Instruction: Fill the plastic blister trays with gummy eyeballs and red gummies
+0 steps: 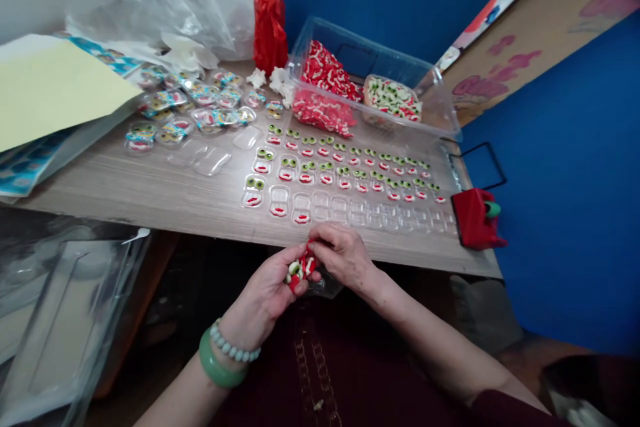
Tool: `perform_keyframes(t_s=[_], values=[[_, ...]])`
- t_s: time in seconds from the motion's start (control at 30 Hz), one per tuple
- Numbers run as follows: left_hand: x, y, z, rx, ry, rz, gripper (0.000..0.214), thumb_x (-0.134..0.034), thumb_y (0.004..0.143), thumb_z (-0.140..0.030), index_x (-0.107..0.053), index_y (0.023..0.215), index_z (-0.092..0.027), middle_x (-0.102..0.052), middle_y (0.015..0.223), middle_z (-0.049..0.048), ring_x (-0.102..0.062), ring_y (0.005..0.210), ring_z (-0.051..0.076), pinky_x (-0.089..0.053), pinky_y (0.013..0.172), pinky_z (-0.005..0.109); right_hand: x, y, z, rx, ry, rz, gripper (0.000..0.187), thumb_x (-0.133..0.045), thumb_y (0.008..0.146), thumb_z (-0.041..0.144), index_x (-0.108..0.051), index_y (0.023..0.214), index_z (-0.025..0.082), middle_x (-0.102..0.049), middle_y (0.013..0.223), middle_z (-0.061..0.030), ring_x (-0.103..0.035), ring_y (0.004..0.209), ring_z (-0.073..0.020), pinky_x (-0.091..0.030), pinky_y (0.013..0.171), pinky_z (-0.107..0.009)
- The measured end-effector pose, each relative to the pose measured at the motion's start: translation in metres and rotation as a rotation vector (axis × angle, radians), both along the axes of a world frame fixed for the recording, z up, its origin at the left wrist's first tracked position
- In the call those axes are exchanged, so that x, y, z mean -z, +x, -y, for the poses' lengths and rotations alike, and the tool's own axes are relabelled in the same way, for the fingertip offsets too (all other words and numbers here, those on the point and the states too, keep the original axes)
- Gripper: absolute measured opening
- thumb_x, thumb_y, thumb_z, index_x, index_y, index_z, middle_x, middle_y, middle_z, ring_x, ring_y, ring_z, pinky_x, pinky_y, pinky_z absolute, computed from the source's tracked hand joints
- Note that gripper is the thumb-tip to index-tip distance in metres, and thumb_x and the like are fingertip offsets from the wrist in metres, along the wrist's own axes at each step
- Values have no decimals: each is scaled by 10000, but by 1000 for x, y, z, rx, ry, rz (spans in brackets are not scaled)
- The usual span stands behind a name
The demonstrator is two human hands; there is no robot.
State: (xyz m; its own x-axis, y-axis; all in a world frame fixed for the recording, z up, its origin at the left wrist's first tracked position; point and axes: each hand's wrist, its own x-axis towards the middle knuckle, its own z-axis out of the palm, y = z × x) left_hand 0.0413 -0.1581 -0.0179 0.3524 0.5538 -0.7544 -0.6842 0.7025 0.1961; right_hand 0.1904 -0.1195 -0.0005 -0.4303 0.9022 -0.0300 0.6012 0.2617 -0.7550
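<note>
My left hand (273, 283) is cupped around a small heap of red-and-white lip-shaped candies (309, 263) and green eyeball candies (294, 272), just off the table's front edge. The fingertips of my right hand (345, 257) are pinched on a red candy at the top of that heap. Beyond the hands, clear plastic blister shells (320, 203) stand in rows. In the two farther rows they hold a pair of green eyes above red lips. The nearest row has one shell (253, 191) with eyes and lips, two with lips only, and several bare ones to the right.
A clear bin (375, 53) at the back holds red lips and a tub (393, 99) of eyes. Packed blisters (165, 103) pile at the left beside yellow paper (60, 87). A red-wrapped canister (270, 27) and a red tape dispenser (475, 220) stand on the table (210, 207).
</note>
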Motion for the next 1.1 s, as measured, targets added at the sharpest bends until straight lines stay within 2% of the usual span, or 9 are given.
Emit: perform_keyframes(t_s=[0.17, 0.3, 0.43, 0.5, 0.57, 0.67, 0.73, 0.93, 1.1], values=[[-2, 6, -6, 47, -11, 0, 165, -527, 917, -100, -632, 790, -92, -652, 571, 64, -606, 400, 135, -427, 321, 169, -8, 8, -6, 77, -572, -375, 91, -616, 798, 239, -678, 859, 211, -646, 684, 40, -602, 623, -118, -483, 670, -265], [-6, 7, -12, 70, -29, 67, 171, -510, 921, -112, -606, 780, -105, -630, 563, 55, -604, 406, 138, -415, 312, 167, -3, 8, -10, 202, -643, -554, 154, -688, 716, 223, -704, 867, 202, -668, 726, 37, -600, 646, -105, -498, 695, -260], [-12, 9, -15, 97, -6, 121, 196, -488, 926, -116, -591, 760, -116, -611, 569, 50, -580, 408, 131, -353, 278, 157, 1, 6, -8, 219, -703, -647, 162, -737, 680, 278, -697, 814, 195, -654, 699, 39, -572, 597, -99, -479, 639, -253], [-14, 10, -15, 87, -10, 108, 211, -478, 949, -139, -607, 786, -107, -619, 591, 56, -585, 419, 133, -352, 279, 159, 2, 8, -9, 251, -666, -680, 159, -724, 697, 304, -685, 812, 201, -648, 692, 42, -565, 588, -103, -472, 629, -257], [-15, 11, -15, 68, -32, 76, 211, -489, 968, -177, -636, 851, -82, -627, 610, 67, -605, 439, 144, -361, 287, 163, 5, 16, -15, 299, -514, -628, 128, -694, 719, 301, -685, 805, 206, -659, 722, 35, -585, 648, -117, -473, 671, -266], [-13, 10, -14, 39, -72, 63, 257, -481, 985, -216, -658, 934, -36, -660, 668, 115, -630, 474, 158, -383, 309, 165, 10, 31, -29, 377, -200, -356, 143, -657, 745, 267, -714, 866, 217, -688, 789, 23, -609, 759, -143, -467, 762, -285], [-12, 9, -14, 24, -88, 89, 286, -459, 993, -221, -662, 949, -25, -685, 733, 150, -649, 511, 165, -418, 334, 170, 12, 39, -38, 385, -95, -174, 205, -632, 772, 259, -727, 952, 231, -699, 800, 23, -618, 776, -155, -466, 781, -299], [-15, 3, -15, 12, -152, 135, 283, -443, 999, -225, -668, 956, -59, -703, 769, 152, -701, 612, 198, -562, 475, 230, 11, 29, -38, 224, 30, -125, 304, -517, 810, 170, -746, 990, 254, -735, 984, -2, -653, 942, -168, -475, 874, -301], [-16, 2, -14, -19, -209, 176, 242, -457, 991, -194, -662, 985, -64, -730, 808, 164, -740, 678, 239, -625, 585, 323, 13, 17, -31, 330, 12, 38, 220, -526, 803, 178, -713, 885, 259, -701, 794, 25, -638, 771, -171, -463, 750, -293]])
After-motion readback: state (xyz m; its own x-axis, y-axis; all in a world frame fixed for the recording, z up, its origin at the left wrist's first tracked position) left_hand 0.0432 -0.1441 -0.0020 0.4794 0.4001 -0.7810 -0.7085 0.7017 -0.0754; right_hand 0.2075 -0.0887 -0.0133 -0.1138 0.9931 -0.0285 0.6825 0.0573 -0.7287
